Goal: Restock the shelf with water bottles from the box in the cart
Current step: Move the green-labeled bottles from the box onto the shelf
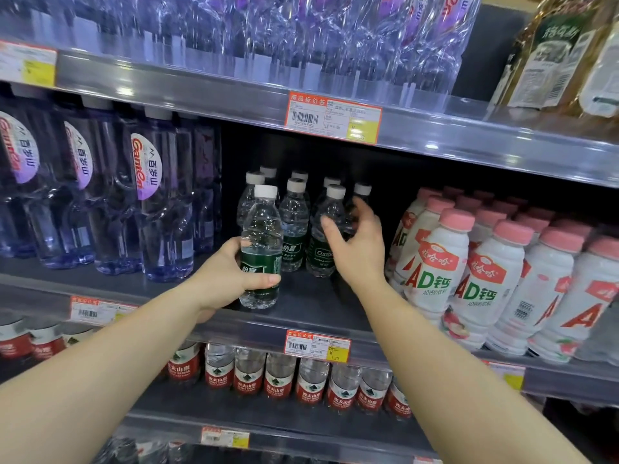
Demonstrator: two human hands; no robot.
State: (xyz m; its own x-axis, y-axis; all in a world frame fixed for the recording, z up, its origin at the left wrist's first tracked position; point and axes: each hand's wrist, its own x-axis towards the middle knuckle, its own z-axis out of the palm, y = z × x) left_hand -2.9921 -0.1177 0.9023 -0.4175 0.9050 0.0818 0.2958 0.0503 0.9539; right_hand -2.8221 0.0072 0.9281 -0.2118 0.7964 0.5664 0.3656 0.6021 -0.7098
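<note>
Small clear water bottle (261,249), white cap, dark green label, water inside, upright at the front of the middle shelf (311,306), base at or just above the shelf surface, cannot tell which. Left hand (231,279) grips it around the label, thumb across the front, fingers curled behind. Right hand (356,242) reaches in beside it, fingers spread, thumb near one green-label bottle and fingertips touching the back-right bottle; whether it actually closes on one cannot be told. Cluster of same green-label bottles (294,226) stands just behind and right of the held bottle, in rough rows going back, white caps, dark gap behind them. Left of the cluster: tall purple-tinted water bottles (157,202) with oval labels, close beside the held bottle. Right: white drink bottles with pink caps (469,276), red and green print, packed tight, just beside the right wrist. Orange price tag (317,346) on the shelf edge below the hands, another price tag (333,117) on the shelf edge above. Lower shelf: row of red-label water bottles (278,380). Top shelf: shrink-wrapped clear bottles (301,38); amber bottles (556,55) at far upper right. Both forearms bare, stretched in from the bottom.
</note>
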